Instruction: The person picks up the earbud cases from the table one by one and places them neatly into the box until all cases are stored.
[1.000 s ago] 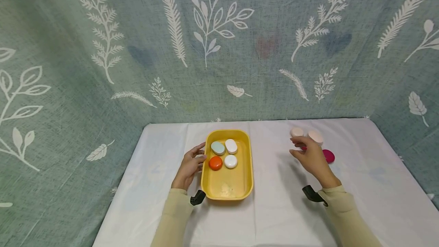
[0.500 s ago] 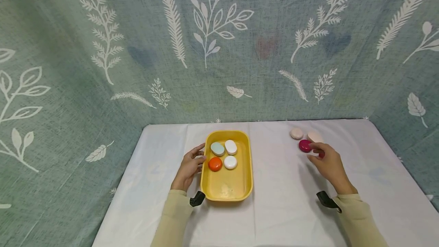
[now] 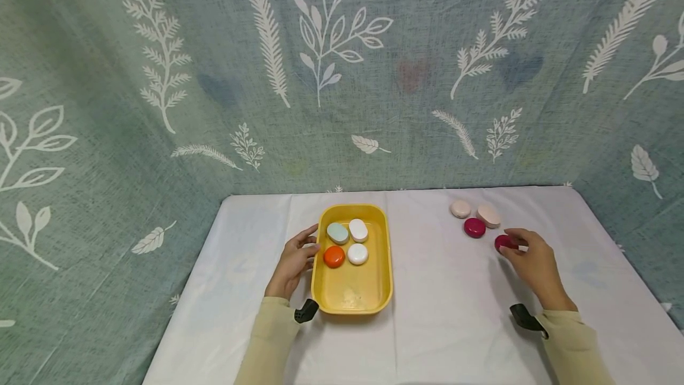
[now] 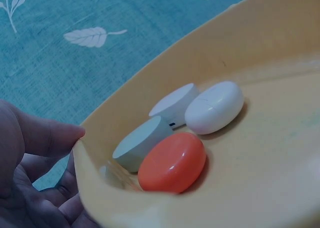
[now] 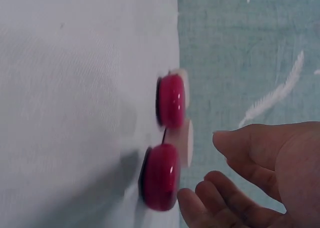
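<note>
My left hand [image 3: 293,259] rests against the left side of a yellow tray [image 3: 352,299], its thumb tip right at the rim in the left wrist view. Inside the tray sit a pale green oval piece [image 3: 338,233], an orange glossy disc [image 3: 334,256], a white oval piece [image 3: 358,230] and a white disc [image 3: 357,253]. Over on the right, my right hand [image 3: 537,263] hovers at a dark pink glossy disc [image 3: 504,243], which its fingers partly cover in the head view. The right wrist view shows that hand's thumb and fingers apart, with nothing between them.
Beyond the right hand lie another dark pink disc [image 3: 474,227] and two pale pink discs, one round [image 3: 460,208] and one seen tilted [image 3: 488,216]. A white cloth [image 3: 427,314] covers the table. Green leaf-patterned fabric [image 3: 342,135] hangs behind and at the sides.
My right hand has moved right and nearer, from beside the pale pink discs to the nearer dark pink disc, uncovering the others. The left hand and tray stay in place.
</note>
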Motion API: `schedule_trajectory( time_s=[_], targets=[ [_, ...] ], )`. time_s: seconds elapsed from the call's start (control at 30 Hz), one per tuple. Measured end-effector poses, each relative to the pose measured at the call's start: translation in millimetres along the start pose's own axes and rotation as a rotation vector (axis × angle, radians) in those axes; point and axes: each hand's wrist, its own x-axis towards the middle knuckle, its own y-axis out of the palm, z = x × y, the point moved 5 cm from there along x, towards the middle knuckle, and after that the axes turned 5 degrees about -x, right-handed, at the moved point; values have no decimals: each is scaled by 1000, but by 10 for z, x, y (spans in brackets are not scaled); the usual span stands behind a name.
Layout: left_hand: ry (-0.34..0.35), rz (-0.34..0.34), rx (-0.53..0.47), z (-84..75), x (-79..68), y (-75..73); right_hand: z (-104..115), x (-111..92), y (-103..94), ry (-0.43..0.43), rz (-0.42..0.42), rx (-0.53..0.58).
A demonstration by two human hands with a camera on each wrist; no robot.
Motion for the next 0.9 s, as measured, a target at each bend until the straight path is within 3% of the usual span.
schedule_trajectory(
  time_s=[0.47, 0.73, 0.9],
  targets=[
    [7, 1, -7, -6, -14, -2, -164, 10, -11, 19, -19, -21],
    [-1, -10, 1, 1, -8, -2, -224, 36, 62, 84, 31, -35],
    [9, -11, -2, 4, 3, 3, -225, 43, 102, 75, 50, -44]
  ],
)
